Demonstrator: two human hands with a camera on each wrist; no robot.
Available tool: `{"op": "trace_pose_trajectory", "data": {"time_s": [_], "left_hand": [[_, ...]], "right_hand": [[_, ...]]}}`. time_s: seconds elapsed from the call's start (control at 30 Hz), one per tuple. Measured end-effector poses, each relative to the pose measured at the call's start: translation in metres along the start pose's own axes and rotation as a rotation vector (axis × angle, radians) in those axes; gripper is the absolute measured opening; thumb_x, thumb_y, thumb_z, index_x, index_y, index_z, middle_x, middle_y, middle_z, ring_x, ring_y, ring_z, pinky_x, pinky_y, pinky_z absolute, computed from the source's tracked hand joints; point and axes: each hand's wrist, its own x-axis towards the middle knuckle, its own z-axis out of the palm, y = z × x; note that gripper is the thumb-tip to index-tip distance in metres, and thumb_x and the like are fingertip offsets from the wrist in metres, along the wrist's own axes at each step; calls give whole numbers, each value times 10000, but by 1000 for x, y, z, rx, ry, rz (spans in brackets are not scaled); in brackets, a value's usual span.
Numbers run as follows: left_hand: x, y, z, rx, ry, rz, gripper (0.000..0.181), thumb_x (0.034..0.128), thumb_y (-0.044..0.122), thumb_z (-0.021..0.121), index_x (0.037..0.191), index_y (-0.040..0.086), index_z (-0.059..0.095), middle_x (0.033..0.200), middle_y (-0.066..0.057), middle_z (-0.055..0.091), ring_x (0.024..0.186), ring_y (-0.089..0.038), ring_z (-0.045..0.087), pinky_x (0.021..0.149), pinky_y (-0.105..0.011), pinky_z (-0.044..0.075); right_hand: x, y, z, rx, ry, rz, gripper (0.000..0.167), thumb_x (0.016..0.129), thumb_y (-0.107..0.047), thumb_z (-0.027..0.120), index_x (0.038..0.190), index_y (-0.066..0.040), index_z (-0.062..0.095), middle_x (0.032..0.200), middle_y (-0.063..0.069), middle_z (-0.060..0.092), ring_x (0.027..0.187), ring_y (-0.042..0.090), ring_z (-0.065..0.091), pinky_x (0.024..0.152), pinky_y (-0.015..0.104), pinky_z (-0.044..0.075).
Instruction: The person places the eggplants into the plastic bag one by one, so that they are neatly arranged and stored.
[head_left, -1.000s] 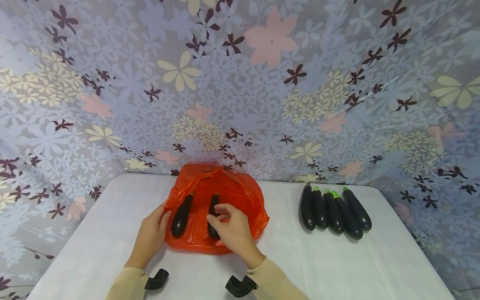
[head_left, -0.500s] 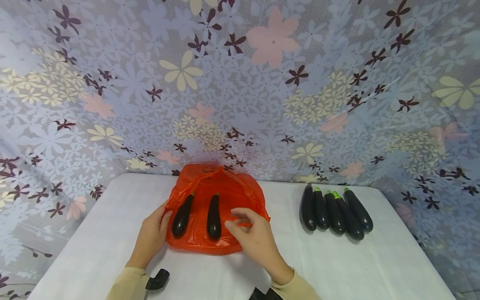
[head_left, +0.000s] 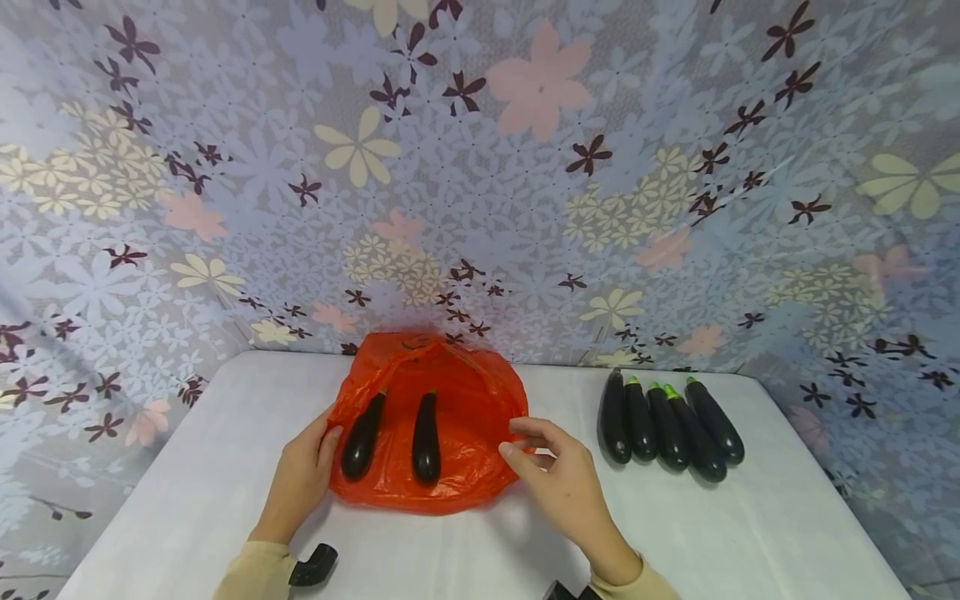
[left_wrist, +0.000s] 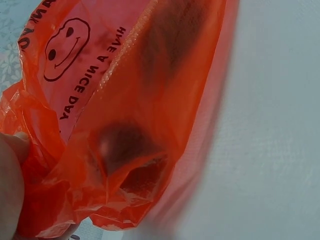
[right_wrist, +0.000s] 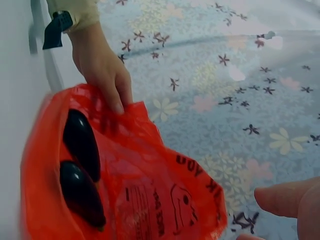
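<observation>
A red plastic bag (head_left: 472, 467) lies on the white table with its mouth facing me. Inside are two dark eggplants, a left one (head_left: 363, 437) and a right one (head_left: 426, 442), lying apart. My left hand (head_left: 298, 471) grips the bag's left edge between thumb and fingers; the left wrist view shows the bunched red plastic (left_wrist: 50, 200) beside the thumb. By the bag's right edge, my right hand (head_left: 558, 475) hovers with relaxed fingers and holds nothing. The right wrist view shows its thumb (right_wrist: 282, 197) apart from the bag.
To the right, several eggplants (head_left: 663, 425) lie side by side on the white table (head_left: 787, 517). A flowered cloth (head_left: 480, 208) stands behind the table. Each sleeve carries a black wrist mount, such as the left one (head_left: 315, 565).
My right hand has drawn back from the right eggplant in the bag and moved right, past the bag's edge. My left hand has kept its grip on the bag.
</observation>
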Motion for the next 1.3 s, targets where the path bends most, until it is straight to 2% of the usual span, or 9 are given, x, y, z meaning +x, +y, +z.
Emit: {"op": "trace_pose_trajectory", "data": {"time_s": [0.23,0.37,0.7,1.03,1.13,1.3], "left_hand": [[0,1,-1,-7,-11,-18,419,1024,78,569,1426,-27,515,1296,-224,637,1195,-416,610,1015,-575,465],[0,1,-1,-11,-5,-17,414,1020,71,573,1419,-24,523,1287,-225,642,1189,-419,613,1012,-576,468],[-1,-2,1,-8,22,6,406,1011,64,585,1407,-19,539,1273,-223,650,1177,-417,621,1005,-570,476],[-3,-4,3,2,23,2,407,1010,60,587,1405,-24,540,1281,-223,646,1180,-419,619,1003,-575,473],[-3,-3,3,1,22,9,407,1007,49,587,1403,-33,538,1280,-226,646,1172,-417,623,997,-579,476],[-1,-4,4,3,26,15,410,1001,38,592,1401,-37,538,1276,-230,647,1164,-417,629,990,-578,481]], "right_hand": [[2,5,-17,-3,24,33,307,902,-193,776,1181,-80,718,1148,53,712,957,138,672,829,265,588],[4,11,-26,-21,37,45,285,908,-205,770,1168,-98,724,1143,36,714,950,134,679,822,240,582],[17,32,-47,-186,112,9,292,937,-262,735,1179,-100,718,1126,31,726,956,159,687,838,256,566],[35,58,-65,-271,202,59,339,953,-276,712,1220,-68,692,1104,96,739,943,215,712,751,231,550],[40,64,-70,-323,230,45,358,956,-271,707,1229,-41,683,1086,122,739,962,247,707,770,282,563],[51,73,-77,-404,260,20,392,956,-263,703,1243,2,661,1118,187,711,954,305,700,816,460,580]]}}
